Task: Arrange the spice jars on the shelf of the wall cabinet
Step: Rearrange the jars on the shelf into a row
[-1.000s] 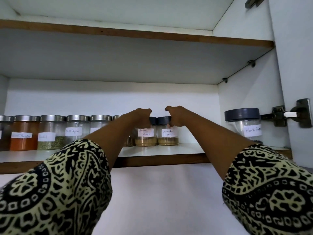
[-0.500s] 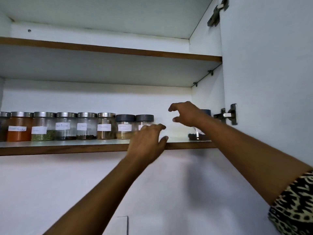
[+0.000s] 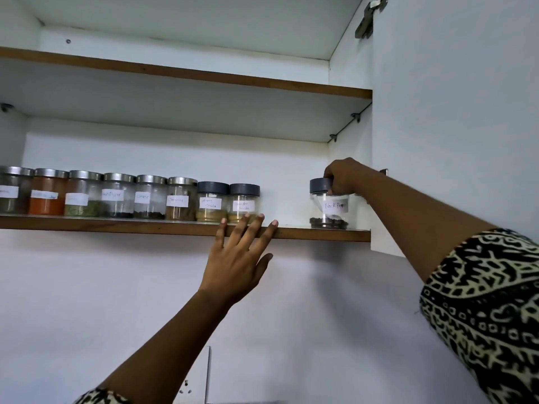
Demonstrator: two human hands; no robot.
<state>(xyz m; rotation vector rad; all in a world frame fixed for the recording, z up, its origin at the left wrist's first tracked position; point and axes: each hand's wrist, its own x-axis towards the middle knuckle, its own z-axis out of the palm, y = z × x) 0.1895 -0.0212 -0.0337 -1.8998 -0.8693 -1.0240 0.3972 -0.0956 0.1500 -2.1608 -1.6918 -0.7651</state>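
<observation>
A row of labelled spice jars stands on the lower shelf [image 3: 306, 234] of the wall cabinet, several with silver lids [image 3: 116, 195] and two with dark grey lids [image 3: 213, 202] [image 3: 244, 203]. Apart from them, at the shelf's right end, stands a Black Pepper jar [image 3: 331, 209] with a dark grey lid. My right hand [image 3: 344, 176] grips that lid from above. My left hand [image 3: 237, 263] is spread flat with its fingertips against the shelf's front edge, just below the rightmost jar of the row.
The open cabinet door [image 3: 455, 112] stands right of the shelf, with a hinge [image 3: 369, 16] at its top. An upper shelf [image 3: 186, 74] lies above. A gap on the shelf separates the row from the Black Pepper jar. A wall socket [image 3: 191, 383] sits low on the wall.
Both hands left the two dark-lidded jars in the row. My right hand reached right and closed on the Black Pepper jar's lid; my left hand dropped onto the shelf edge.
</observation>
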